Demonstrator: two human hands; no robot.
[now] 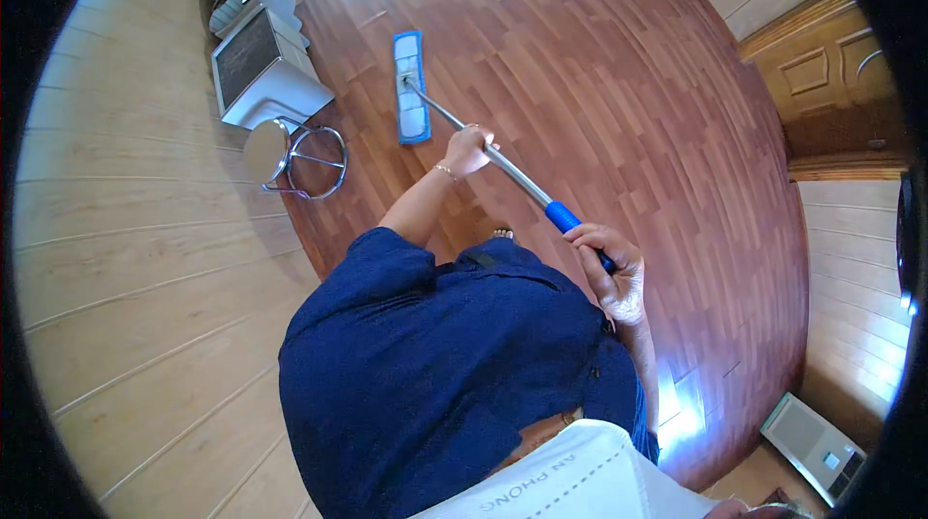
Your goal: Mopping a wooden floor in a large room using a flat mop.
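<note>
A flat mop [522, 181] with a metal pole slants from upper left to lower right in front of me. My left hand [468, 151] is closed around the middle of the pole, a thin bracelet at its wrist. At the top end, my right hand [611, 266] grips the blue and dark handle. The mop's long head [412, 118], pale grey with a blue fringe, lies flat on the reddish-brown wood floor [619, 84], beyond my left hand.
Left of the mop head stand a round stool [268, 151] with chrome legs and a white cabinet [280, 79] with a dark top. A pale panelled wall [145, 258] runs along the left. A wooden door [822, 74] is at right; a white appliance [812, 442] sits lower right.
</note>
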